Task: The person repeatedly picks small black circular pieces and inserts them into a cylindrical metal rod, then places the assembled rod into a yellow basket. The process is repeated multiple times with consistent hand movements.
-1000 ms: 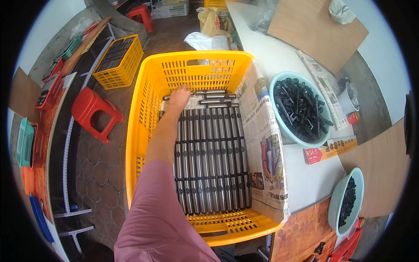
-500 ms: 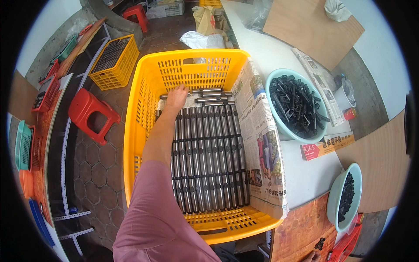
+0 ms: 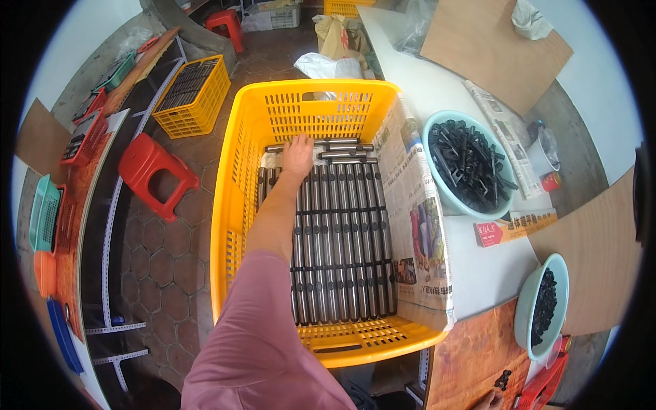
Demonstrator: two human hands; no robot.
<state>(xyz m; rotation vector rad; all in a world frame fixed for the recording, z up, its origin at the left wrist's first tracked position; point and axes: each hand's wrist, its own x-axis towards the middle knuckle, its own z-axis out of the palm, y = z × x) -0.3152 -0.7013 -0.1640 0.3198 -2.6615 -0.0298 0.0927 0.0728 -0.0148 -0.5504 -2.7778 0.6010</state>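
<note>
My left hand [image 3: 298, 158] reaches into the far part of a yellow plastic crate [image 3: 225, 205]. Its fingers curl down over a dark metal rod [image 3: 275, 148] lying crosswise by the far wall; my fingertips are partly hidden. Several shorter-looking crosswise rods [image 3: 348, 156] lie to the right of that hand. Nearer, steel rods with black round spots [image 3: 342, 239] fill the crate in tight lengthwise rows, partly covered by my forearm. Only a bit of my right hand [image 3: 488, 401] shows at the lower edge, over the orange-brown board [image 3: 471, 348], beside small black parts [image 3: 503, 380]; its fingers are mostly cut off.
Newspaper [image 3: 420, 232] lines the crate's right wall. On the white table to the right stand a pale blue basin [image 3: 432, 174] of black parts and a smaller basin [image 3: 525, 307]. A red stool [image 3: 154, 171] and another yellow crate [image 3: 205, 109] of rods stand at left.
The whole view has shifted a little, so the crate appears farther right. My left hand stays over the crosswise rods at the crate's far end.
</note>
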